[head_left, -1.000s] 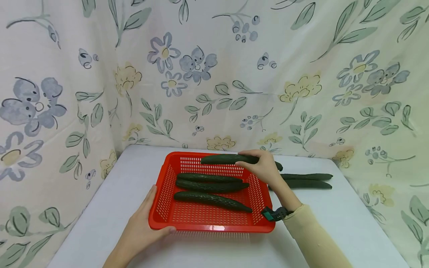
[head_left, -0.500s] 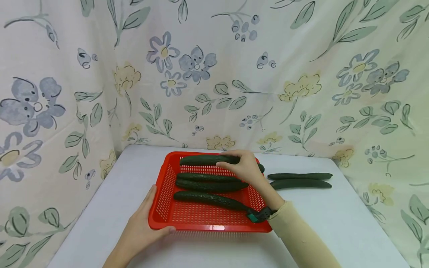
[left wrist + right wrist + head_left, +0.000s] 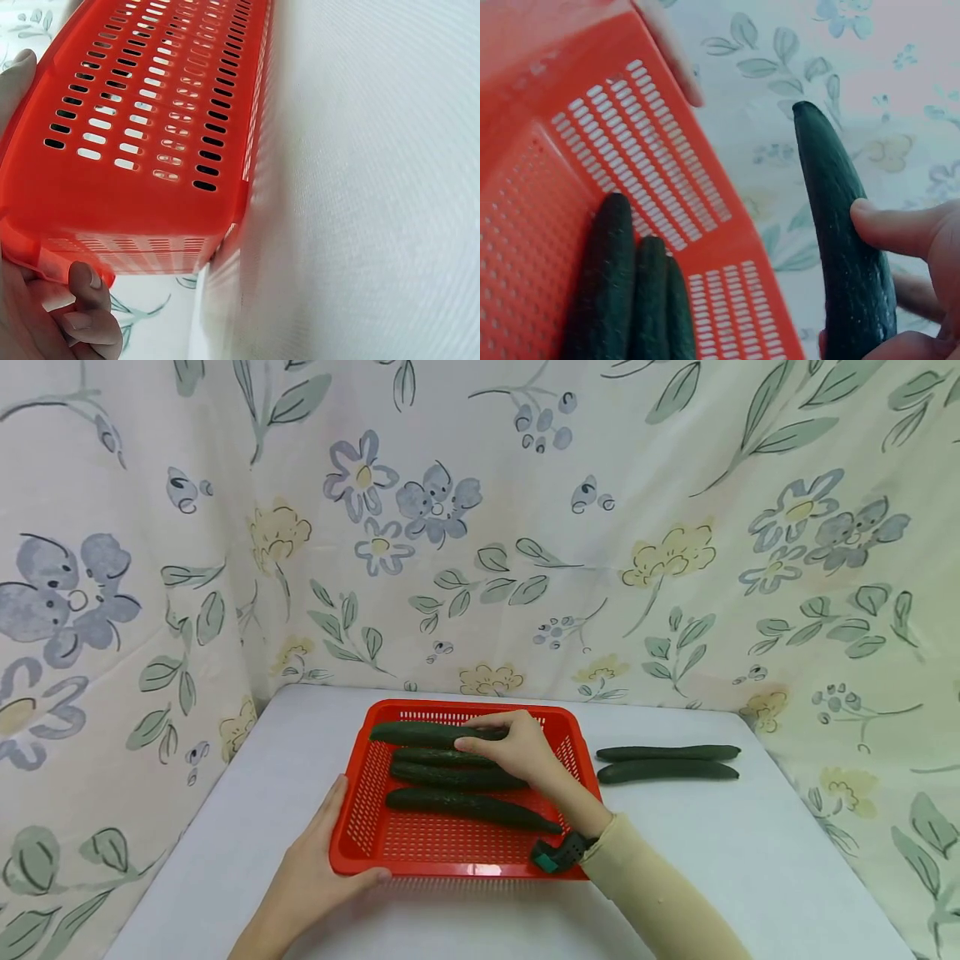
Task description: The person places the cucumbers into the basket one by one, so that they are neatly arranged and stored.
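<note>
One tapered, dark-skinned cucumber (image 3: 416, 733) — right grip (image 3: 517, 747) pinching it | perforated red plastic basket (image 3: 472, 870) — left grip (image 3: 315, 864) holding it

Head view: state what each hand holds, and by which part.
The right hand holds a cucumber around its body, away from the left tip; the left hand grips the red plastic basket by its near left corner.
</note>
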{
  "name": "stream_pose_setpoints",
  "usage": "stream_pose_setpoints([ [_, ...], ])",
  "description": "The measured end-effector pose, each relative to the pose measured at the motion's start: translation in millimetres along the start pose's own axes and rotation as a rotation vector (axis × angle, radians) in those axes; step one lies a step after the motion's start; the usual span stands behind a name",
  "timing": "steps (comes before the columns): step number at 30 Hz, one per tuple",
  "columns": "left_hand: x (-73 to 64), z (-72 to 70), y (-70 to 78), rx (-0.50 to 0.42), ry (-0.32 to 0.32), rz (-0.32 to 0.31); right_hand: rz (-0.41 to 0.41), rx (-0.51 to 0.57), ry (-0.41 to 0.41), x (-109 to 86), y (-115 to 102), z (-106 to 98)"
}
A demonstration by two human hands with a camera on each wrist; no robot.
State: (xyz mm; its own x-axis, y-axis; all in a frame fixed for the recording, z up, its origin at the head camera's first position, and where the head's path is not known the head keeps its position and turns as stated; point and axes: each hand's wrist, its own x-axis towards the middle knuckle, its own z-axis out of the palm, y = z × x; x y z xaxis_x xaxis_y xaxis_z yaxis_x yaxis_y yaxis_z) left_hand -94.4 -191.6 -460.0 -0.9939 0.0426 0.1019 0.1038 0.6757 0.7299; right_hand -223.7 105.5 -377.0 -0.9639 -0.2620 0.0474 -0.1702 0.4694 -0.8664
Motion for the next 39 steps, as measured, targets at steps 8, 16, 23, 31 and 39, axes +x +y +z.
stream_pose_setpoints([
  [8, -0.9, -0.8, -0.4, -0.004, 0.011, 0.016, 0.245, 0.116, -0.123, -3.1, 5, 7],
  [16, -1.2, -0.7, 1.3, -0.001, 0.011, 0.016, 0.145, -0.159, -0.281, -12.6, 13, 15],
  [23, -2.6, 0.6, -2.1, 0.012, 0.034, 0.068, 0.021, -0.316, -0.479, -21.9, 17, 26],
  [31, -2.1, 0.4, -2.8, 0.031, 0.041, 0.082, -0.033, -0.587, -0.558, -28.9, 17, 40],
  [39, -2.6, -0.3, -1.2, 0.019, 0.035, 0.067, -0.032, -0.703, -0.544, -26.6, 19, 48],
])
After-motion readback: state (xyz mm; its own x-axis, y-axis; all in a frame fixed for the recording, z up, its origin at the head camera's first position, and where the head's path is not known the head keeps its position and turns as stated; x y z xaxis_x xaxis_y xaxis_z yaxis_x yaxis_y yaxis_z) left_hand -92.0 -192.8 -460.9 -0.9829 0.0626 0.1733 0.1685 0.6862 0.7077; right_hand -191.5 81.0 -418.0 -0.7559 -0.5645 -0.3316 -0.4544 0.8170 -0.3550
